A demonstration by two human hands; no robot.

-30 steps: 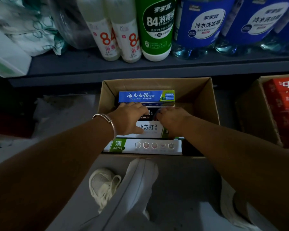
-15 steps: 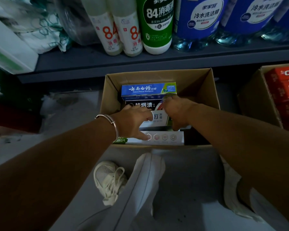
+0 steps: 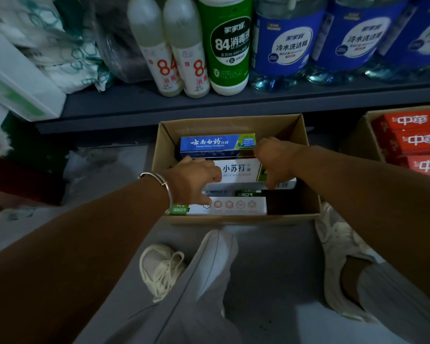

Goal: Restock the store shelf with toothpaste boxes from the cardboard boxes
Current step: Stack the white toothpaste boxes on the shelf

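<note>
Head view: my left hand (image 3: 196, 178) and right hand (image 3: 274, 161) clasp the two ends of the white toothpaste box (image 3: 238, 171), fingers curled around it. It sits inside the open cardboard box (image 3: 305, 170) on the floor, just near of the blue toothpaste box (image 3: 216, 145).

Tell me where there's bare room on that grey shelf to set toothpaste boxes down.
The widest bare patch on the grey shelf is its front strip, between the white packages on the left and the white 84 bottles. A narrower strip runs in front of the bottles. Farther back, the green bottle and blue-labelled bottles stand crowded.
</note>
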